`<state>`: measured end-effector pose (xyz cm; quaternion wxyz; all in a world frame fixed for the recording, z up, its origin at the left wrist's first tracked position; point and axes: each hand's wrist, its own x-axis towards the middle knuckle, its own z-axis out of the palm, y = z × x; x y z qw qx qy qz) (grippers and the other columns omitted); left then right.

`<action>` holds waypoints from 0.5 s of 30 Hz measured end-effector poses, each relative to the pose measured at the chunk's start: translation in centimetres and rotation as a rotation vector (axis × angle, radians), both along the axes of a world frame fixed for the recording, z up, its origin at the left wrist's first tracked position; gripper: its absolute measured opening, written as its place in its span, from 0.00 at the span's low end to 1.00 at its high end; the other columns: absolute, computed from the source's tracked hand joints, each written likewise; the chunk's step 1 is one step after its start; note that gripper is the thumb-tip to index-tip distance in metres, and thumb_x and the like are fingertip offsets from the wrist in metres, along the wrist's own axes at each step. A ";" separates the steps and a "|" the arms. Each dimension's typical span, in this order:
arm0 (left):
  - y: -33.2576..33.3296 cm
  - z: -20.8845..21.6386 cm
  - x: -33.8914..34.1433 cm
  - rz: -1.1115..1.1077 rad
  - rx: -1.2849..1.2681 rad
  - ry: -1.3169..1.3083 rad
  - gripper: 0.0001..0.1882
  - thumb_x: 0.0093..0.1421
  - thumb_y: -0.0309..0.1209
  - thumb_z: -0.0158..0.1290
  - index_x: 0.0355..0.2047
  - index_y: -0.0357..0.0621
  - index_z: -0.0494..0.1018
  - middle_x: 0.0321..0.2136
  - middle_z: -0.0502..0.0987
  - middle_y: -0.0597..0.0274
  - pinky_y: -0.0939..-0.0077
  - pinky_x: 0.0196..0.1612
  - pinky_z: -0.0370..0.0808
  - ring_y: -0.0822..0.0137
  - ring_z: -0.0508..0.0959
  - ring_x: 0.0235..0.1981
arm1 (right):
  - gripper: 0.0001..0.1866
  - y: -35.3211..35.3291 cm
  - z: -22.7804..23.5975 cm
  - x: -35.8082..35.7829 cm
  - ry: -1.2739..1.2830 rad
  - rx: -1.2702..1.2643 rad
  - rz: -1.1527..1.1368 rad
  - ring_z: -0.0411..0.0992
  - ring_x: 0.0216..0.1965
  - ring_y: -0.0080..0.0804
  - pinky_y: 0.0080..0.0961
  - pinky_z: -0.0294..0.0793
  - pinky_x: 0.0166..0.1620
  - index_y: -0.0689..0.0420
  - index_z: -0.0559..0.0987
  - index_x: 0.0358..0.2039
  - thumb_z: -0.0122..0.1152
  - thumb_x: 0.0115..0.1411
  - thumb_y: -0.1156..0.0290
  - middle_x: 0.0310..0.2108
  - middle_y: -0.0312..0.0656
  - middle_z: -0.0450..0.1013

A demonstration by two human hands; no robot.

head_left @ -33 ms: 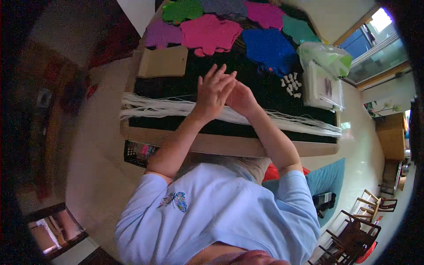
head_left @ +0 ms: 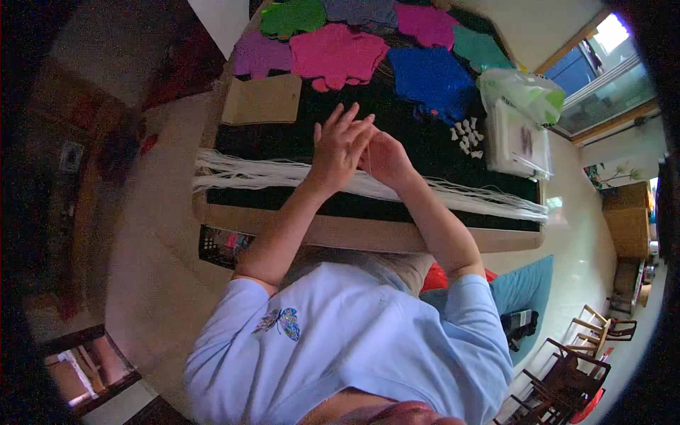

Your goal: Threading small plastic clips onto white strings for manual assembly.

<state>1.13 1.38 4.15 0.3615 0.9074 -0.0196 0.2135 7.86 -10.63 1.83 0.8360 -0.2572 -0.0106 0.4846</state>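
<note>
My left hand [head_left: 335, 152] is raised over a black-covered table, its fingers fanned out and its thumb hidden from view. The fingertips of that hand meet my right hand [head_left: 388, 161], whose fingers curl inward. A thin white strand of cord shows at the right palm and hangs down from the curled fingers. Below both hands a long bundle of white cords [head_left: 262, 172] lies across the table from side to side, partly covered by my wrists. What lies between the touching fingertips is too small to make out.
Behind the hands lie a tan cardboard piece [head_left: 262, 99] and folded bundles in pink [head_left: 336, 53], blue [head_left: 432, 78] and other colours. Small white bone-shaped pieces [head_left: 467, 134] sit at right, beside clear plastic bags [head_left: 520, 138]. A black basket [head_left: 216, 244] stands below the table's left edge.
Both hands have shifted very slightly left, still together. The left fingers have turned a little; the right hand shows slightly more of its palm and strand.
</note>
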 end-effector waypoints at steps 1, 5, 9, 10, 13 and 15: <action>0.9 -0.7 0.3 -0.016 0.055 0.034 0.21 0.62 0.45 0.37 0.52 0.52 0.65 0.57 0.58 0.55 0.42 0.57 0.45 0.53 0.55 0.59 | 0.14 -0.1 -0.1 -0.1 -0.035 0.061 0.023 0.68 0.32 0.25 0.27 0.69 0.43 0.55 0.66 0.46 0.44 0.61 0.65 0.31 0.33 0.68; 3.4 -1.6 0.8 0.124 -0.270 -0.089 0.22 0.62 0.42 0.39 0.49 0.40 0.66 0.48 0.68 0.47 0.65 0.54 0.60 0.51 0.66 0.52 | 0.14 -1.4 -1.0 1.8 -0.347 -0.078 0.238 0.61 0.21 0.18 0.18 0.62 0.24 0.55 0.71 0.41 0.44 0.62 0.60 0.20 0.28 0.63; 9.8 0.8 -1.2 0.483 -0.214 0.149 0.27 0.63 0.47 0.36 0.49 0.34 0.65 0.44 0.70 0.44 0.65 0.51 0.61 0.56 0.69 0.48 | 0.10 -1.2 -0.3 1.0 -0.598 -0.481 0.183 0.50 0.16 0.12 0.14 0.50 0.19 0.56 0.74 0.37 0.51 0.60 0.65 0.14 0.24 0.53; 11.9 1.1 -1.9 0.627 -0.237 0.187 0.28 0.62 0.48 0.36 0.48 0.33 0.66 0.44 0.71 0.46 0.66 0.51 0.62 0.56 0.69 0.48 | 0.10 -1.3 -0.2 1.1 -0.597 -0.478 0.182 0.50 0.16 0.12 0.14 0.50 0.19 0.56 0.74 0.37 0.51 0.60 0.65 0.14 0.24 0.53; 14.9 1.8 -3.0 0.741 -0.407 0.086 0.26 0.62 0.47 0.38 0.45 0.34 0.68 0.43 0.72 0.50 0.68 0.50 0.63 0.60 0.70 0.47 | 0.10 -1.5 0.9 1.6 -0.713 -0.576 0.203 0.50 0.16 0.12 0.14 0.50 0.18 0.56 0.75 0.37 0.52 0.58 0.66 0.14 0.25 0.56; 15.7 2.2 -3.7 0.666 -0.705 -0.199 0.20 0.61 0.42 0.43 0.41 0.36 0.72 0.41 0.74 0.56 0.72 0.49 0.65 0.65 0.72 0.45 | 0.12 -2.2 1.5 2.0 -0.982 -0.746 0.181 0.64 0.22 0.17 0.17 0.63 0.25 0.57 0.77 0.34 0.57 0.56 0.62 0.21 0.29 0.70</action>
